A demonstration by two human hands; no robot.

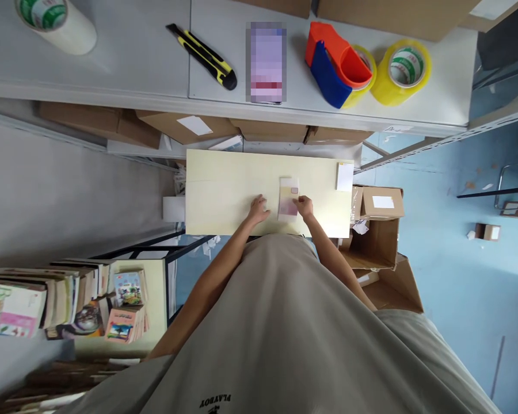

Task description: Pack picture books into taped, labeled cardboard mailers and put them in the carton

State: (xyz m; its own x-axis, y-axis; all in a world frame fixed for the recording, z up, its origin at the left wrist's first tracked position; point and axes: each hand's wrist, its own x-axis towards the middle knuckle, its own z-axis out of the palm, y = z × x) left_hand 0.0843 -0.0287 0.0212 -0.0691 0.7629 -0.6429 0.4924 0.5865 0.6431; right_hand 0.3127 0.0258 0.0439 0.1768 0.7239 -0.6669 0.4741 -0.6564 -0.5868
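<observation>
Pinching pink booklet [288,199], right hand [303,205] grip clamped, left hand [258,209] flat, shirt [285,333] reading PLAYBOY

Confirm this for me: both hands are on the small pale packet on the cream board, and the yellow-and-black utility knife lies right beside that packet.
Not quite. In the head view the utility knife lies on the grey shelf above, far from the packet. The left hand and right hand do flank the packet on the cream board.

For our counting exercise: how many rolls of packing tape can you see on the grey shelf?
3. A whitish roll lies far left; a yellow roll stands far right; another yellow roll sits inside the orange-and-blue tape dispenser beside it. Others may be hidden beyond the frame.
</observation>
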